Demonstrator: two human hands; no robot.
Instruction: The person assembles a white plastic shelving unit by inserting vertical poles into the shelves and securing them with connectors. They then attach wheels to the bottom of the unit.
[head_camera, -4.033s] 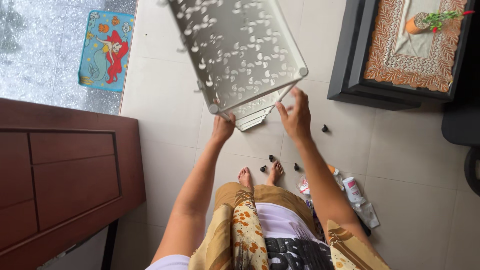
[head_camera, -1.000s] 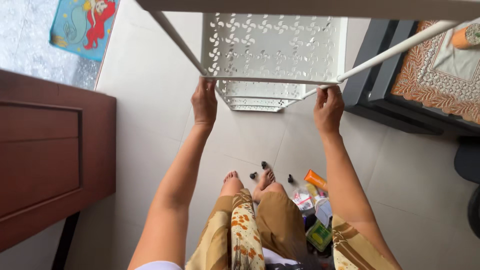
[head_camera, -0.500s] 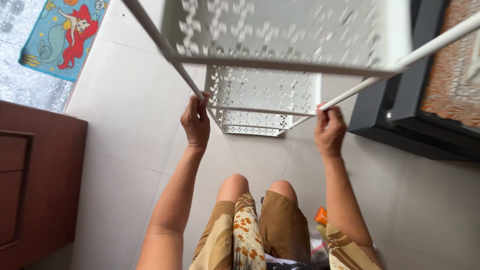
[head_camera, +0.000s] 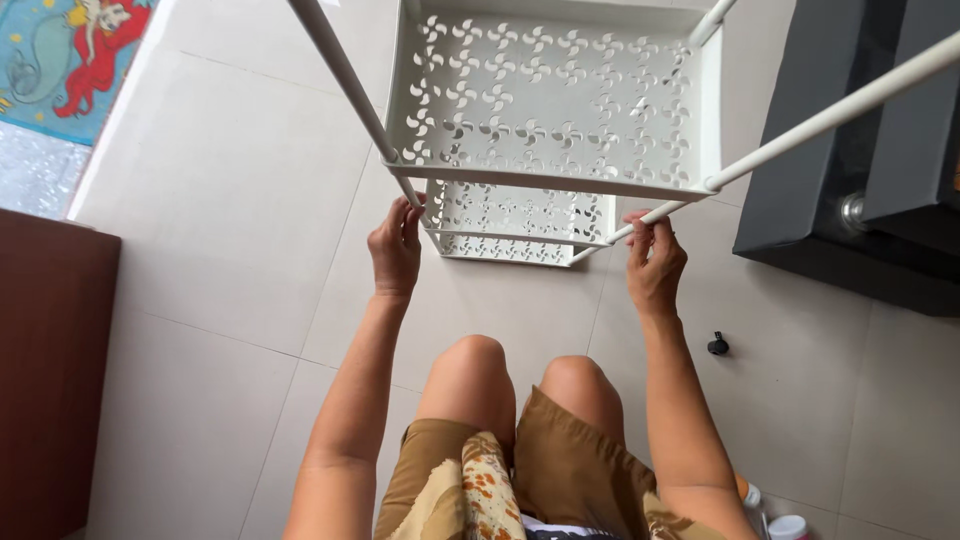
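Pale floor tiles (head_camera: 230, 200) lie under a white rack (head_camera: 555, 100); left hand (head_camera: 396, 250) and right hand (head_camera: 655, 262) each close around a thin post below its shelf; it looks light, stiff, best held by the posts.

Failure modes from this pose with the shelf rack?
1. The white shelf rack is held only by the left hand and right hand on thin poles; it may twist or slip.
2. A small black caster lies loose on the floor tiles near the right knee; it might be stepped on.
3. The rack could knock the dark cabinet.
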